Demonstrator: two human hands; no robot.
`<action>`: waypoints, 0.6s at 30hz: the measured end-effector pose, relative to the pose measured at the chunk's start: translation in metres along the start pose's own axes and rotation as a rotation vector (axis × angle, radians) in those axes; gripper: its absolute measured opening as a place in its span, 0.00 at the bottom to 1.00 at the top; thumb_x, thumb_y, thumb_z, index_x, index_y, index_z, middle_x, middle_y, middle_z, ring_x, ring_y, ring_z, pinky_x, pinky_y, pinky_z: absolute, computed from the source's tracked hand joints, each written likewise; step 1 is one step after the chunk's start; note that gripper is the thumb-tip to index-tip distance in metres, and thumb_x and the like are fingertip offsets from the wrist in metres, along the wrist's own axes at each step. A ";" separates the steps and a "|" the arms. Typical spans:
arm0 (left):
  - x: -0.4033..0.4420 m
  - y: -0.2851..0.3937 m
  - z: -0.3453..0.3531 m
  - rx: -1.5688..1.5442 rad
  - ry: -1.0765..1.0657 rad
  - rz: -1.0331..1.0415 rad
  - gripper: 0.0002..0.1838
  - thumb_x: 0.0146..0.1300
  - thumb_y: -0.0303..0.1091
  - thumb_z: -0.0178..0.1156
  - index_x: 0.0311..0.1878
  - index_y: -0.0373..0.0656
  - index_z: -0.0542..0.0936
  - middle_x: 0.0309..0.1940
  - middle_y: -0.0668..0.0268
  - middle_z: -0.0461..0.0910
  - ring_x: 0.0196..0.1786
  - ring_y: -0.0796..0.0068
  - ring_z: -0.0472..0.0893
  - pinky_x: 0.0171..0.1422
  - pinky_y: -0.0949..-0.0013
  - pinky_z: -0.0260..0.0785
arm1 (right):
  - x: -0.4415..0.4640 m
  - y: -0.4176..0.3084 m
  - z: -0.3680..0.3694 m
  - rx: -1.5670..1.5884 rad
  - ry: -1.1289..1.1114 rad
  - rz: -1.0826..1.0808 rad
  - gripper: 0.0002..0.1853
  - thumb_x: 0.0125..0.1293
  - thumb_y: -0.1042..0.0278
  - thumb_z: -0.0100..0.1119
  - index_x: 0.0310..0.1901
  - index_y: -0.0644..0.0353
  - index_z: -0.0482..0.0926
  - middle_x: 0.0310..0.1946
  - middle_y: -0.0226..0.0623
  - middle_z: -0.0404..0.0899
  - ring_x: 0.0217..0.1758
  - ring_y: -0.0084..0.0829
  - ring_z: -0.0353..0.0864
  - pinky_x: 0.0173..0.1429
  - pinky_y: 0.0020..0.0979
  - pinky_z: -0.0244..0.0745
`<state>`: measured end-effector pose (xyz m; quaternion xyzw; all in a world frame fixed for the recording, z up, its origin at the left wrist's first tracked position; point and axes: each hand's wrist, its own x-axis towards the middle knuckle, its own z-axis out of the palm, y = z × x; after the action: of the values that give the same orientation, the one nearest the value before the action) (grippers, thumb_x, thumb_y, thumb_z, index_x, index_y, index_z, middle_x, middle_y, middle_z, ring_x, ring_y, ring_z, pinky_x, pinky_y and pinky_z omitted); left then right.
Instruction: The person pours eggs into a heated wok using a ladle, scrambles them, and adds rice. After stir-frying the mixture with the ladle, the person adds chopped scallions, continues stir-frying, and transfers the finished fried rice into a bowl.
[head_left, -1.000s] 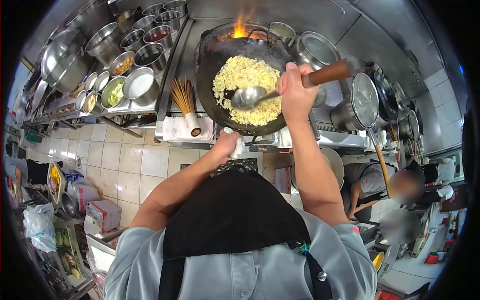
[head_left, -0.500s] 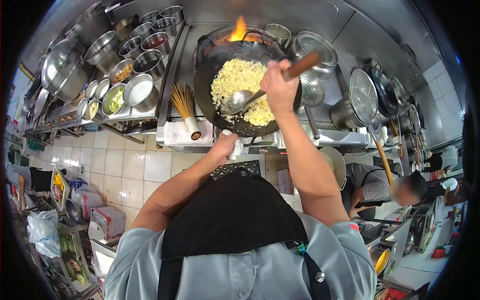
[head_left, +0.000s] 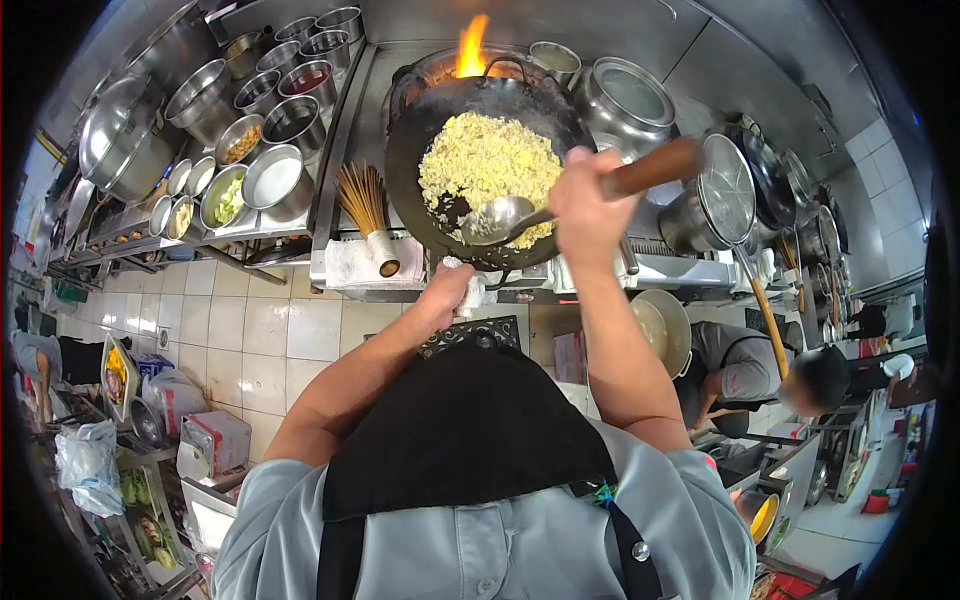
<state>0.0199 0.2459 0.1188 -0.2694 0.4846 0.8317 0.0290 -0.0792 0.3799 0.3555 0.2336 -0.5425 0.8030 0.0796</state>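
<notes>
A dark wok (head_left: 412,190) sits over the burner, with yellow fried rice (head_left: 488,160) spread in its middle. My right hand (head_left: 590,205) is closed round the wooden handle of a metal ladle (head_left: 497,220), whose bowl rests in the lower part of the rice. At the wok's near edge my left hand (head_left: 446,293) is wrapped round a white cloth (head_left: 470,292), beside the near handle, partly hidden by the cloth. A bamboo brush (head_left: 368,215) leans on a folded towel (head_left: 355,262) left of the wok.
Flames (head_left: 471,50) rise behind the wok. Metal pots (head_left: 278,183) of ingredients crowd the left shelf. To the right are a lidded pot (head_left: 625,95) and a strainer (head_left: 727,190) with a long handle. A co-worker (head_left: 735,365) bends over at the lower right.
The ladle and my right hand swung left, then back right. The rice has shifted, baring a dark patch by the ladle. My left hand stays at the near edge.
</notes>
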 end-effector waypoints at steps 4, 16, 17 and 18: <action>-0.004 0.003 0.004 -0.074 -0.025 0.003 0.10 0.66 0.27 0.53 0.46 0.35 0.78 0.32 0.60 0.82 0.27 0.68 0.81 0.30 0.58 0.75 | 0.002 0.057 -0.032 0.010 -0.152 -0.069 0.15 0.75 0.75 0.59 0.30 0.58 0.66 0.18 0.28 0.70 0.22 0.19 0.70 0.30 0.28 0.68; -0.032 0.027 0.018 -0.160 -0.002 -0.014 0.08 0.70 0.27 0.52 0.43 0.35 0.80 0.32 0.58 0.83 0.32 0.61 0.85 0.39 0.53 0.81 | 0.031 -0.003 -0.051 0.143 0.033 0.018 0.17 0.77 0.76 0.55 0.28 0.56 0.63 0.16 0.28 0.66 0.16 0.19 0.64 0.22 0.27 0.62; -0.027 0.023 0.011 -0.144 -0.023 -0.019 0.08 0.70 0.27 0.52 0.43 0.35 0.80 0.33 0.59 0.83 0.32 0.61 0.84 0.40 0.54 0.81 | 0.022 -0.007 -0.055 0.049 0.037 -0.039 0.17 0.77 0.75 0.55 0.28 0.56 0.63 0.16 0.27 0.67 0.17 0.19 0.65 0.22 0.27 0.62; -0.021 0.020 0.003 -0.114 -0.043 -0.052 0.08 0.70 0.27 0.52 0.43 0.35 0.80 0.33 0.58 0.83 0.33 0.61 0.85 0.40 0.54 0.81 | 0.013 -0.011 -0.058 -0.043 0.040 -0.096 0.17 0.77 0.75 0.56 0.28 0.56 0.63 0.16 0.27 0.67 0.17 0.18 0.65 0.22 0.27 0.61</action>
<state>0.0300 0.2423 0.1460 -0.2653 0.4284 0.8626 0.0454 -0.1035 0.4350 0.3534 0.2416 -0.5461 0.7909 0.1337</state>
